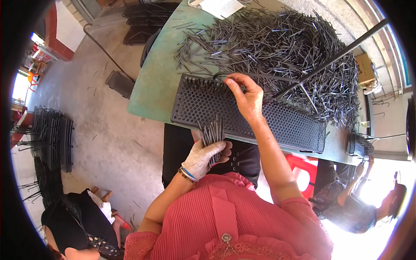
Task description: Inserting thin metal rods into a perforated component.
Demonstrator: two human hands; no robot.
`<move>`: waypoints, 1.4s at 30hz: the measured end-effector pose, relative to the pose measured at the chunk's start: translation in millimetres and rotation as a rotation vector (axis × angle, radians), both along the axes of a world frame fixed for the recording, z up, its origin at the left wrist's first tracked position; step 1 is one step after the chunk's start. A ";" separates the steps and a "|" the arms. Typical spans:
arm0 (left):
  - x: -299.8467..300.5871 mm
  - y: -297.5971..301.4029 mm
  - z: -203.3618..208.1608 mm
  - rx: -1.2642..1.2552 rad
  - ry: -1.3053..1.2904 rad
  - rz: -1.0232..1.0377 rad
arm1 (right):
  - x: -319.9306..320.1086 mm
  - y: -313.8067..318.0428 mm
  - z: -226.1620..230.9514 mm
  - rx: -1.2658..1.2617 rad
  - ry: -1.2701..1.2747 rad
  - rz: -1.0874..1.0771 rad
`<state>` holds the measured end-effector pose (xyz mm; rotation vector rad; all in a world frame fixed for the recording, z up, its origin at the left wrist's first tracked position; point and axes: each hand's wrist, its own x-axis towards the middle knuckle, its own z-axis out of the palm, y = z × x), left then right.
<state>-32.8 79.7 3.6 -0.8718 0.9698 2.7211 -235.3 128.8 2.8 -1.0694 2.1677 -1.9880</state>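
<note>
A long black perforated tray (pixel 247 113), full of small round holes, lies along the near edge of the green table. My left hand (pixel 200 158), in a pale knitted glove, is wrapped round a bundle of thin dark rods (pixel 212 133), which stand up out of the fist just in front of the tray. Bare, my right hand (pixel 247 96) is over the tray's far side, thumb and forefinger pinched together; what they grip, if anything, is too small to tell. Along the far left edge of the tray, a row of short rods (pixel 203 82) stands in the holes.
A large heap of loose dark rods (pixel 286 47) covers the far part of the green table (pixel 151 82). A black metal frame (pixel 342 54) slants across the heap. Racks of similar parts (pixel 50 138) stand at left. Two people work nearby, one low left, another at right beside a red stool (pixel 301 167).
</note>
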 end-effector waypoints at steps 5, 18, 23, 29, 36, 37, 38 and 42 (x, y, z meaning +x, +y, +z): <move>-1.0 -1.9 3.5 0.007 0.015 -0.005 | 4.2 1.9 -2.7 0.158 0.095 -0.046; 0.0 -5.3 4.6 0.000 0.018 -0.033 | 11.7 6.0 -2.9 0.204 0.632 -0.084; 1.5 -4.2 1.8 -0.019 0.005 -0.039 | 13.6 4.5 -2.8 0.263 0.584 -0.151; 2.7 -2.7 -0.9 -0.007 0.012 -0.020 | 18.0 5.7 3.5 0.234 0.638 -0.178; 3.3 -3.7 5.7 -0.020 0.093 0.014 | 45.7 39.1 23.3 0.417 -0.295 0.239; 2.1 -3.3 7.1 -0.019 0.094 0.009 | 47.2 42.5 19.7 0.416 -0.380 0.315; 1.0 -2.9 8.3 -0.023 0.107 0.006 | 47.6 45.4 20.7 0.434 -0.488 0.358; -0.9 2.6 6.8 -0.013 0.104 0.046 | 42.7 52.5 18.9 0.385 -0.610 0.348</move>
